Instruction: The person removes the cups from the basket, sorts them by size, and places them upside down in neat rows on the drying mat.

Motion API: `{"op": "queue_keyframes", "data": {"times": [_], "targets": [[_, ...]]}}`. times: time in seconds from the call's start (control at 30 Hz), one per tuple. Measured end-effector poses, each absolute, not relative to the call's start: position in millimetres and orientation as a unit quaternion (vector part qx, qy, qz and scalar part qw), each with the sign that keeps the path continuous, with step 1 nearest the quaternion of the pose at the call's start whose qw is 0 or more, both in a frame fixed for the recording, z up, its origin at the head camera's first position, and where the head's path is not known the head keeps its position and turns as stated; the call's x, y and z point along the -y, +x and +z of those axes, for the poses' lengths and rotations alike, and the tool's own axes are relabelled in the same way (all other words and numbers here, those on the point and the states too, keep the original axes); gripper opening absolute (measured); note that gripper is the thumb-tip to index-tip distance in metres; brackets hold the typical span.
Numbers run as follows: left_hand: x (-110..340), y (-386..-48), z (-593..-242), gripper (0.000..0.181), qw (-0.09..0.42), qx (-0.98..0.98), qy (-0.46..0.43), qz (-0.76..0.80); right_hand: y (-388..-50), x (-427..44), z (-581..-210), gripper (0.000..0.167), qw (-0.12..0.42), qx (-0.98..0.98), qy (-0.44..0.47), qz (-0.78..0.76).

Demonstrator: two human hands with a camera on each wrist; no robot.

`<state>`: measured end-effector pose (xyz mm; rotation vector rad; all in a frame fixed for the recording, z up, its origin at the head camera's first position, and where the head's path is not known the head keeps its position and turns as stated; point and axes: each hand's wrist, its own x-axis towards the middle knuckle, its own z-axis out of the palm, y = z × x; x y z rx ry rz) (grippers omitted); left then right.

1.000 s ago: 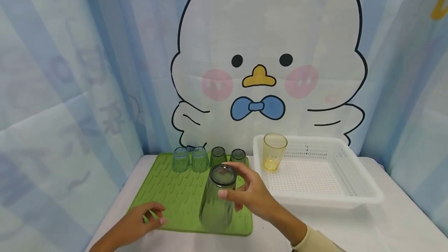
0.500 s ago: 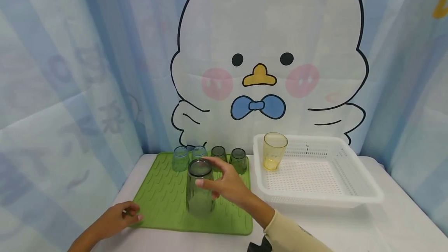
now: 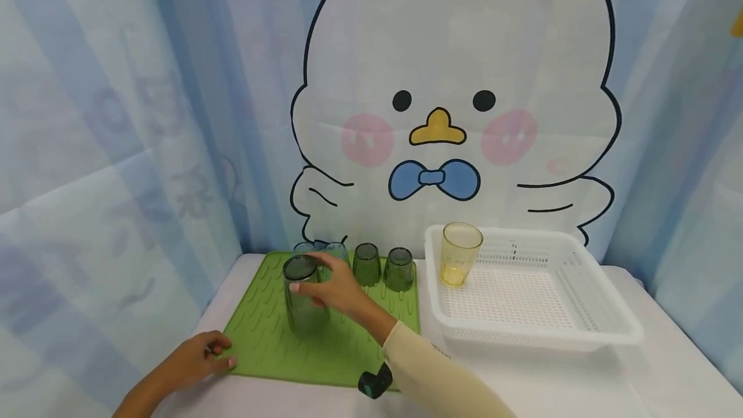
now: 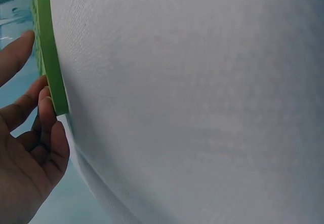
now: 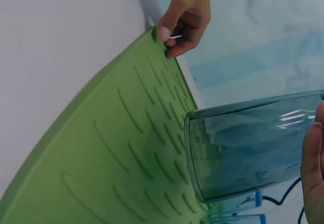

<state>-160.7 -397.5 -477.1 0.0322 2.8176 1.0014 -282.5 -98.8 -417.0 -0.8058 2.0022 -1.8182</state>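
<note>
My right hand [image 3: 338, 286] holds a tall smoky-grey drinking glass [image 3: 303, 313] upside down near its base, thumb on the near side. The glass is over the left-middle part of a green ridged drying mat [image 3: 348, 361], mouth down. In the right wrist view the glass rim [image 5: 188, 158] faces the mat; whether it touches cannot be told. At the mat's near left corner is my left hand [image 3: 191, 363], fingers loosely bent. The left wrist view has its fingers [image 4: 45, 107] against the mat's edge [image 4: 52, 57], with the thumb apart from it.
Along the mat's back stand upturned glasses: two dark ones [image 3: 367, 264] and bluish ones [image 3: 336, 251], partly hidden by my hand. A white plastic basket [image 3: 536, 334] on the right holds an upright yellow glass [image 3: 460, 253]. A printed curtain [image 3: 453, 44] hangs behind the white table.
The grey glass has moved left and a little back over the mat in my right hand. My left hand first drew left to the mat's corner, then stayed there.
</note>
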Motion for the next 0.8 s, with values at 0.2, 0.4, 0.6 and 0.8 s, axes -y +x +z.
{"op": "queue_keyframes", "data": {"times": [0.2, 0.4, 0.6, 0.8], "targets": [[397, -160, -476, 0.041, 0.066, -0.941, 0.027, 0.330, -295, 128, -425, 0.069, 0.162, -0.677, -0.272, -0.665], [395, -160, -476, 0.037, 0.055, -0.943, 0.018, 0.327, -297, 154, -436, 0.070, 0.158, -0.665, -0.260, -0.682], [396, -160, -477, 0.037, 0.057, -0.939, 0.026, 0.338, -294, 168, -440, 0.064, 0.171, -0.651, -0.264, -0.691], [396, -160, -477, 0.040, 0.063, -0.938, 0.012, 0.340, -293, 171, -437, 0.067, 0.185, -0.650, -0.256, -0.692]]}}
